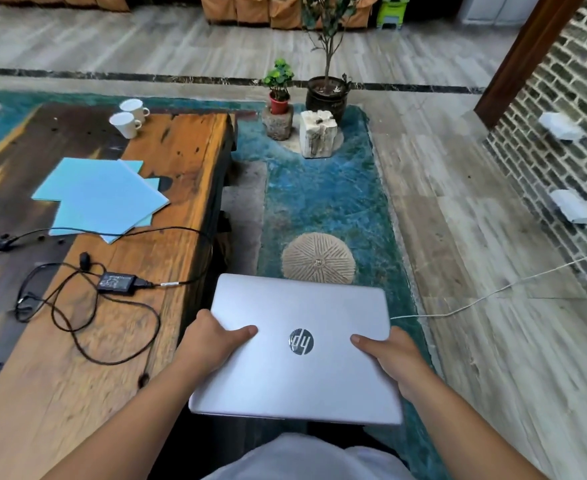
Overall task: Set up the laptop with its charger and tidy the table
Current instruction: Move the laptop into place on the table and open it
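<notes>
The fingers of both hands are hiding under the laptop (295,348), so only the thumbs and backs of the hands are showing. The counter (188,161) is running out of view at the left and bottom edges, and its near part is blurring. The small print on the charger (117,282) is too small to read.

The left hand (212,344) is gripping the laptop's left edge, thumb lying flat across the lid. The right hand (392,355) is clamping the right edge in the same way, thumb pointing toward the round logo. The silver laptop is closed and is hanging in the air between the hands, just off the counter's right edge, over the blue rug (323,199).

The charger is lying on the counter, left of the laptop, with its black cord (88,348) looping loosely around it and one stretch trailing over the counter's right edge. Beyond it, light blue sheets (98,195) are lying overlapped, and two white cups (129,117) are standing side by side, touching, at the far end.
</notes>
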Demonstrator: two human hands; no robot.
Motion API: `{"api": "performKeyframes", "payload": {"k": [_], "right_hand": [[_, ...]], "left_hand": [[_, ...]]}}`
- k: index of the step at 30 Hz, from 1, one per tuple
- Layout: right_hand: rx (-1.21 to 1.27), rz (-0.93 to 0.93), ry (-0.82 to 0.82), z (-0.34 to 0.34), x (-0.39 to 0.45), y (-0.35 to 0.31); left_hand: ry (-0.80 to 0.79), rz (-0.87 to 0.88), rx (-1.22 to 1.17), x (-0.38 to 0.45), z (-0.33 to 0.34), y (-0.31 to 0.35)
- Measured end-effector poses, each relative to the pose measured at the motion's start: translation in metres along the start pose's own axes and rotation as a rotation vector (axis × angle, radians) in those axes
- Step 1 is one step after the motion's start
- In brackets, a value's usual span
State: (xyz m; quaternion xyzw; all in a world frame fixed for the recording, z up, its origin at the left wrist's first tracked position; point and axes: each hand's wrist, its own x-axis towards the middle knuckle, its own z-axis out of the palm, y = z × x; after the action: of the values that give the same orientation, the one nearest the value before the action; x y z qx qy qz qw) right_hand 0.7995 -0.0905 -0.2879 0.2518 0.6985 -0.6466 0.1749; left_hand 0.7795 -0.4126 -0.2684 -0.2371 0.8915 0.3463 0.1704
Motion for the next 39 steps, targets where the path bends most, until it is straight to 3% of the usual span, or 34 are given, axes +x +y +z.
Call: {"api": "performKeyframes", "payload": {"k": [8, 16, 21, 29, 39], "right_hand": [[-0.168, -0.041, -0.240, 0.021, 0.121, -0.093], [-0.534, -0.104, -0.642, 0.128, 0.194, -0.163], [-0.778, -0.186, -0.880, 0.215, 0.185, -0.164], [-0.977, -0.243, -1.115, 0.316, 0.125, -0.129], [-1.025, -0.304, -1.237, 0.380, 0.058, -0.091]], "left_hand": [[0.117, -0.128, -0.210, 0.049, -0.012, 0.035], [0.463, -0.371, -0.426, 0.019, -0.022, -0.002], [0.584, -0.578, -0.556, -0.032, -0.016, -0.044], [0.740, -0.872, -0.684, -0.105, -0.005, -0.096], [0.864, -0.927, -0.765, -0.156, -0.012, -0.154]]}}
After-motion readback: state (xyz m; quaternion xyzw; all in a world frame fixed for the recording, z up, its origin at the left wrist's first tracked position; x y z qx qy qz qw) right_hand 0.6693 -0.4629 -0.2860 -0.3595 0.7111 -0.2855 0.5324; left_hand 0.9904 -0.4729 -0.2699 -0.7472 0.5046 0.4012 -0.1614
